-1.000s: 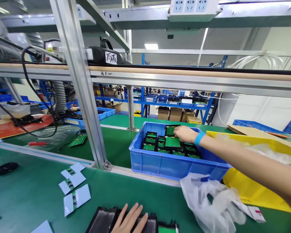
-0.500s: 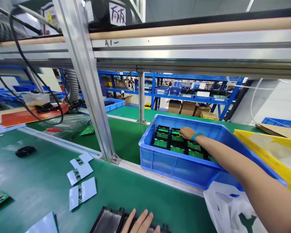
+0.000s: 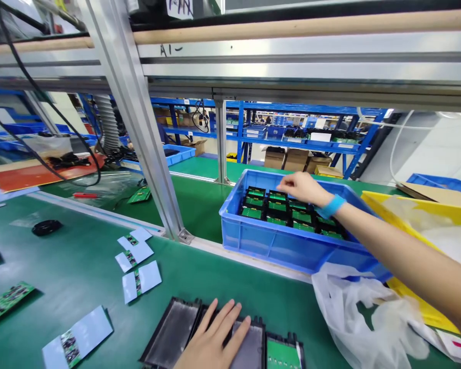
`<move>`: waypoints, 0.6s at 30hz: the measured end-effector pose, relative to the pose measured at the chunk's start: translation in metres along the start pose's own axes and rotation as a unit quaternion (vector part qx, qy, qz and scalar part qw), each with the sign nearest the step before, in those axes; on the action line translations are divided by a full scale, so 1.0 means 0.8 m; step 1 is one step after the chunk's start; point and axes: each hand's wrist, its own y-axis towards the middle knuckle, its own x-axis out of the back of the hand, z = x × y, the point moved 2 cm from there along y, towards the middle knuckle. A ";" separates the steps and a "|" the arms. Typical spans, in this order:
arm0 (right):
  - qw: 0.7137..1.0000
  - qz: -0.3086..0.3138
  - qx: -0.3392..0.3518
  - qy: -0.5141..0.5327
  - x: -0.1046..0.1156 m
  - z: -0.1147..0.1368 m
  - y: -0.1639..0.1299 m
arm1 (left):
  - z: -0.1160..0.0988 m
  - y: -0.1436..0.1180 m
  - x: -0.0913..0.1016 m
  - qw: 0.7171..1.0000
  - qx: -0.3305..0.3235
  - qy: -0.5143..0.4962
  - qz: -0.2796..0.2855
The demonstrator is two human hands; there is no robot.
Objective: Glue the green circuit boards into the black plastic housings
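Note:
My left hand [image 3: 215, 338] lies with fingers spread over flat black plastic cases [image 3: 172, 328] at the front edge of the view. A case with a green circuit board [image 3: 283, 354] in it sits at the right end of that row. Over the blue bin [image 3: 269, 248] hangs my right hand [image 3: 301, 187], wearing a blue wristband, its fingers curled together and nothing visible in them. Below it, black cases with green boards [image 3: 277, 206] fill the bin in rows.
Several circuit boards with pale blue sheets [image 3: 149, 277] lie on the green table to the left. A metal post [image 3: 138, 123] rises from the table. White plastic bags [image 3: 353, 318] lie in front of the yellow bin [image 3: 422, 207]. A metal beam [image 3: 292, 69] crosses above.
My right hand has lifted off the boards in the bin. The view has tilted down, showing more of my left hand and the black cases under it.

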 end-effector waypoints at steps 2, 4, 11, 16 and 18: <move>0.997 0.029 0.062 0.030 -0.006 0.054 -0.073 | -0.003 0.002 0.008 0.999 0.010 -0.041 0.031; 0.990 0.064 0.125 0.026 -0.042 0.106 -0.155 | -0.007 0.003 0.019 0.994 0.030 -0.088 0.055; 0.991 0.085 -0.013 -0.103 -0.171 0.196 -0.288 | -0.018 0.001 0.050 0.982 0.072 -0.154 0.078; 0.991 0.117 -0.020 -0.056 -0.174 0.174 -0.313 | -0.019 0.001 0.051 0.985 0.068 -0.148 0.062; 0.994 0.105 0.024 -0.032 -0.182 0.153 -0.337 | -0.019 0.001 0.051 0.985 0.071 -0.144 0.068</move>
